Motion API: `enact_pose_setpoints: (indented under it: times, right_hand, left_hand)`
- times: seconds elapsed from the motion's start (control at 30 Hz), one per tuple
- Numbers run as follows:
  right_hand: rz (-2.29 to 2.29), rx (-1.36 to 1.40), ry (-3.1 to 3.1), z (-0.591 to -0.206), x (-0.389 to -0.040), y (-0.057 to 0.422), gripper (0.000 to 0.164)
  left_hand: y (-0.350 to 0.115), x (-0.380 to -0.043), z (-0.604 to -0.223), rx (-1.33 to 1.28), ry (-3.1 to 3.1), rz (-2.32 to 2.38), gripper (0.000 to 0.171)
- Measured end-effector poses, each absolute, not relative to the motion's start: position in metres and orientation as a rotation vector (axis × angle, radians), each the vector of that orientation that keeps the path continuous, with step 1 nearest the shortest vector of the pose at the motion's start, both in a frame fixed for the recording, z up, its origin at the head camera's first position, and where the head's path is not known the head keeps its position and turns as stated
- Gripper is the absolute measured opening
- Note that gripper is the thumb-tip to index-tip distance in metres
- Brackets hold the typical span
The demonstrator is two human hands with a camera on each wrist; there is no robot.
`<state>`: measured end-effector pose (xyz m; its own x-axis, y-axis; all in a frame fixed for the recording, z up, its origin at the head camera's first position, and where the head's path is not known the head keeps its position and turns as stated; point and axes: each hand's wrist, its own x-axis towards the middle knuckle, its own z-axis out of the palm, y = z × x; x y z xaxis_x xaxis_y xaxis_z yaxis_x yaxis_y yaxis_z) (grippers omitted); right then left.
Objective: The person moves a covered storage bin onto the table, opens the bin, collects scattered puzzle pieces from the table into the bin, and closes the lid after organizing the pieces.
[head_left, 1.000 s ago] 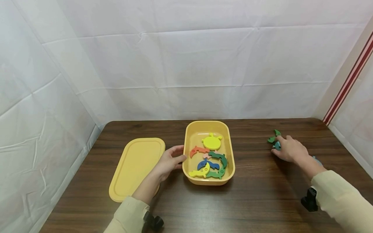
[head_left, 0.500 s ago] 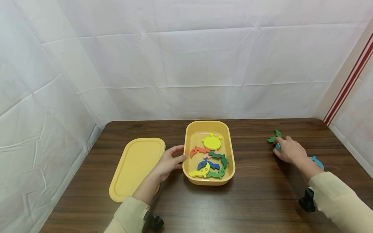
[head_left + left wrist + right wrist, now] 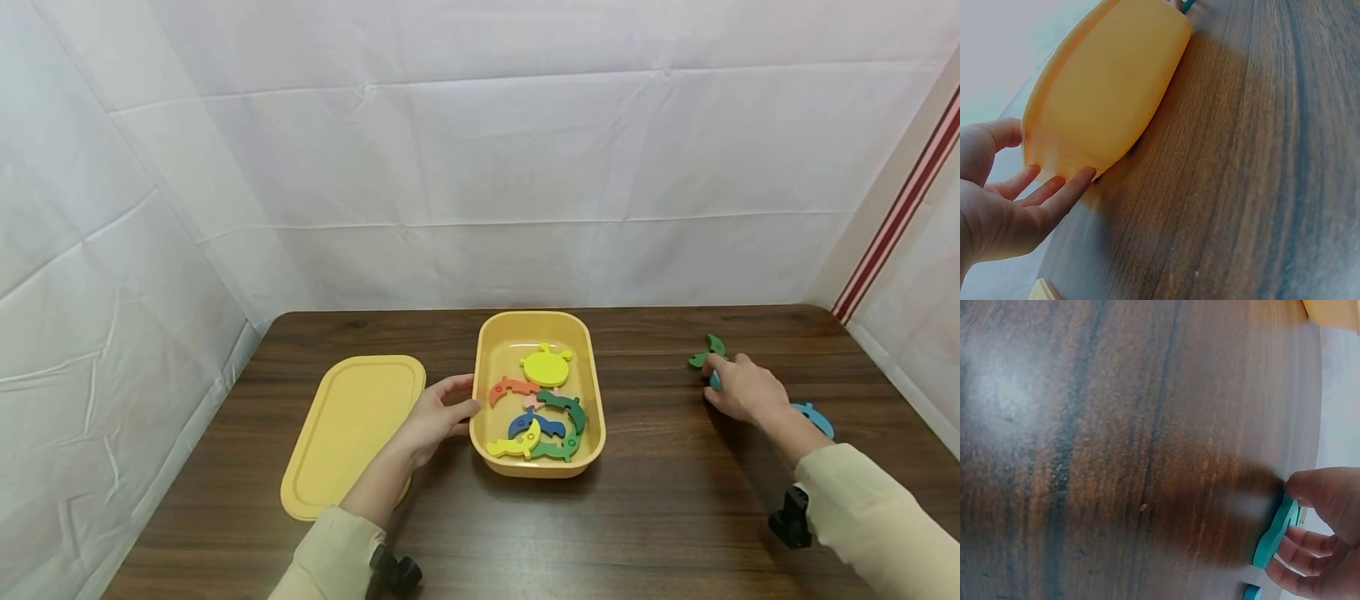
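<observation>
1. Grips the yellow box (image 3: 536,471) at its 9 o'clock side with the left hand (image 3: 437,414), lapping a thumb over the rim and setting spread fingertips (image 3: 1088,173) against the outer wall.
2. Pinches a blue-green piece (image 3: 1277,530) between thumb and fingers of the right hand (image 3: 745,390), at 3 o'clock from the box and well apart from it.
3. Cannot tell, beneath that hand, a piece touching the dark wooden table (image 3: 645,517) from one just above it.
4. Has green shapes (image 3: 700,359) just beside the right fingertips, at 11 o'clock from the hand, and a light blue piece (image 3: 813,417) near the wrist, at 4 o'clock.
5. Contains, inside the box, a yellow turtle-shaped piece (image 3: 546,368) at 12 o'clock, dark green pieces (image 3: 558,402) from 4 to 5, a blue piece (image 3: 536,423) at 6, a yellow curved piece (image 3: 515,444) at 7, an orange-red piece (image 3: 512,387) at 9 to 10, and a partly covered pink piece (image 3: 533,402) near the centre.
6. Lies flat as a yellow lid (image 3: 352,433) at 8 to 9 o'clock from the box, partly under the left forearm.
7. Hangs at 12 o'clock, beyond the table, as creased white cloth (image 3: 480,158).
</observation>
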<state>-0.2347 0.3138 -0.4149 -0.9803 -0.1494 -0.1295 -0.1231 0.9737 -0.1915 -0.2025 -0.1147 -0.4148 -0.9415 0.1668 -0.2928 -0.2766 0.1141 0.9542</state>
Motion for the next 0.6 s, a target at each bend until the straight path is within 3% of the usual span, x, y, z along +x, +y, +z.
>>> enact_pose_setpoints:
  times: [0.6]
  right_hand:
    - [-0.231,-0.311,3.032,-0.4094,-0.2356,0.3096,0.021]
  left_hand:
    - [-0.1142,-0.2031,-0.4150,-0.103,2.073,1.887,0.048]
